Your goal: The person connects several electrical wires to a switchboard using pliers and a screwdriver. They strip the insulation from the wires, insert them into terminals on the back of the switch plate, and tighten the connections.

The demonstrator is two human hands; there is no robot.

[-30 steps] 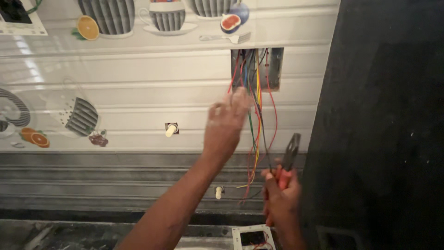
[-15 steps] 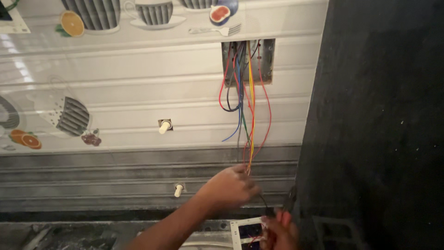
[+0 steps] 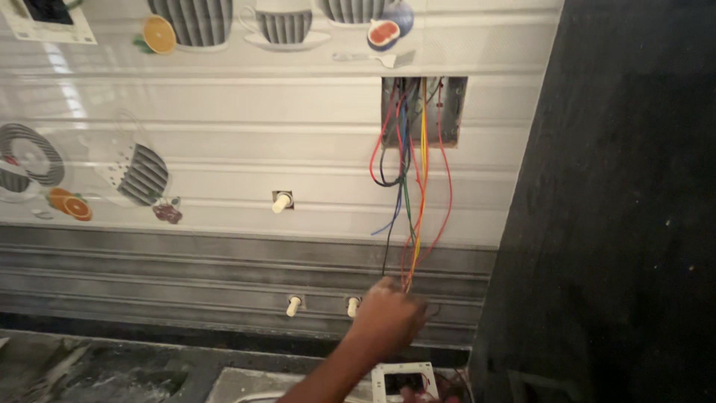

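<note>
Low in the frame's centre, my left hand [image 3: 389, 317] was clamped on the hanging wires [image 3: 409, 216]; right hand barely showed.

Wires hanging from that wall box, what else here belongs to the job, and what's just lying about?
In use:
- wires
- wall box
- left hand, gripping the wire ends
- white switch plate

Lying about:
- pipe stubs
- patterned tiles
- dark panel
</note>
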